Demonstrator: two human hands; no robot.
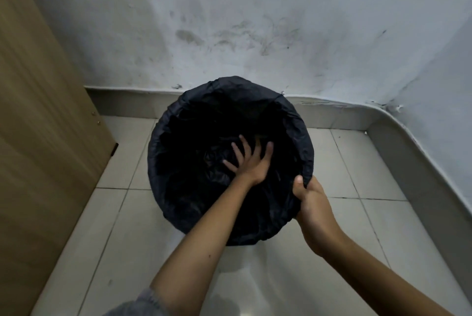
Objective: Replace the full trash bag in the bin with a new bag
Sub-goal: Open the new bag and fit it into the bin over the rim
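Head view: my left hand (pixel 251 162), fingers spread, presses the new bag (pixel 178 134) down; my right hand (pixel 310 197) clamps its rim. Next, seat it flat.

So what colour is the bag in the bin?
Black bag, seen in the head view.

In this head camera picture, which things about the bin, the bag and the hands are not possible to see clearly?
- Bin itself, head view: the black bag folded over the rim covers it fully.
- Bag's bottom and any contents: too dark to tell.
- Left hand palm: faces down into the bag; whether it presses the bag is unclear.
- Right hand fingertips: hidden behind the rim it grips.
- Sleeve: cut off by the lower edge.
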